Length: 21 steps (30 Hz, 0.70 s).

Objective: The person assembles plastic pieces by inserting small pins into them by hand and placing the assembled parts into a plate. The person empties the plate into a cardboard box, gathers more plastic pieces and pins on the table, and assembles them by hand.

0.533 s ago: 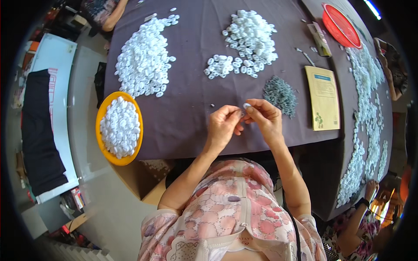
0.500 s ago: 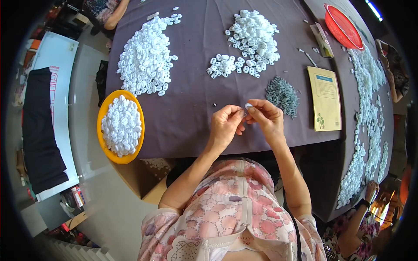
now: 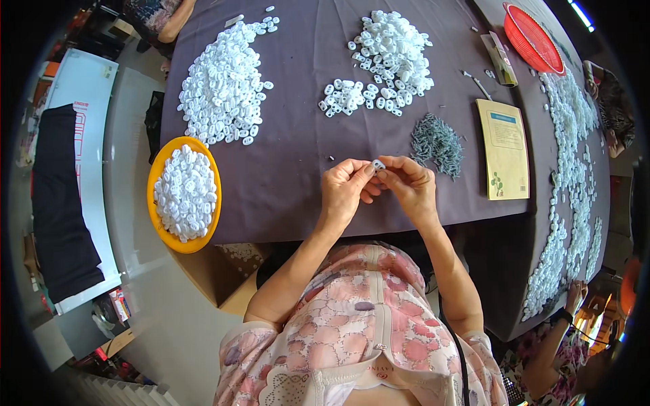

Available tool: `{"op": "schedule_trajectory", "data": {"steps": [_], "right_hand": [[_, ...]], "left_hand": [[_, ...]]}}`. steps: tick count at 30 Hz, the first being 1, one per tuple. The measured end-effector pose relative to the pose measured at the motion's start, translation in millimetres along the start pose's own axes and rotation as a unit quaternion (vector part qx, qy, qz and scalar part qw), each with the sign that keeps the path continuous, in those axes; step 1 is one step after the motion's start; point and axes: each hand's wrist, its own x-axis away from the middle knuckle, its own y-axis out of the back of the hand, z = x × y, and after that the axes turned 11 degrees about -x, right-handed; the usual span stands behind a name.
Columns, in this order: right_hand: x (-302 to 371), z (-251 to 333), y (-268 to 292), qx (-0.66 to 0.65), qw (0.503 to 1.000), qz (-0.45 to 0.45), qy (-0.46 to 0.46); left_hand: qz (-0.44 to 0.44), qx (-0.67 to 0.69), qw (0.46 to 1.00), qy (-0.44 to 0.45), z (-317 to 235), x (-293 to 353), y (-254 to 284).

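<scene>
White plastic piece point(image 3: 378, 164): a small oval, with what looks like a pair of openings in its face, raised between the fingertips of both hands.
Left hand point(image 3: 343, 186): thumb and forefinger brought together in a pinch on the piece's left side; the other fingers curl beneath.
Right hand point(image 3: 414, 186): thumb and forefinger close in on the right side, with almost no gap; whether something smaller is tucked there, I cannot tell.
Handling: probably very light, stiff and smooth, so more likely to slip or spin than to break; the best hold seems to be on the outer rim, leaving the openings uncovered.
Dark tablecloth point(image 3: 291, 152): smooth-looking fabric beneath and all around the fingers.
Grey-green slivers point(image 3: 437, 145): a loose pile just beyond the right fingers, too fine to tell one by one.
White oval cluster point(image 3: 343, 97): straight ahead of the fingers and slightly left, with a bigger white heap point(image 3: 396, 54) behind it.
Tan booklet point(image 3: 504, 152): flat, right of the fingers, past the slivers.
Yellow bowl point(image 3: 193, 247): well to the left of the fingers, piled with white ovals.
Left-hand heap point(image 3: 220, 88): far forward and left of the fingers.
Red basket point(image 3: 533, 39): far forward and right of the fingers.
</scene>
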Motion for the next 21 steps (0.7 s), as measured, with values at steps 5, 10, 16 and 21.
{"op": "schedule_trajectory", "data": {"steps": [5, 10, 16, 21], "right_hand": [[2.1, -1.0, -1.5, 0.064, 0.998, 0.007, 0.012], [2.9, 7.7, -1.4, 0.198, 0.976, 0.013, 0.096], [1.3, 15.1, 4.1, 0.208, 0.971, 0.033, 0.118], [2.5, 22.4, -3.9, 0.25, 0.953, 0.048, 0.161]], "left_hand": [[-0.03, 0.093, 0.993, 0.06, 5.9, 0.3, -7.1], [-0.016, 0.143, 0.984, 0.103, 4.2, 2.0, -10.9], [0.011, 0.134, 0.985, 0.106, -2.5, 1.9, -12.6], [-0.002, 0.102, 0.991, 0.082, -0.2, -1.1, -15.1]]}}
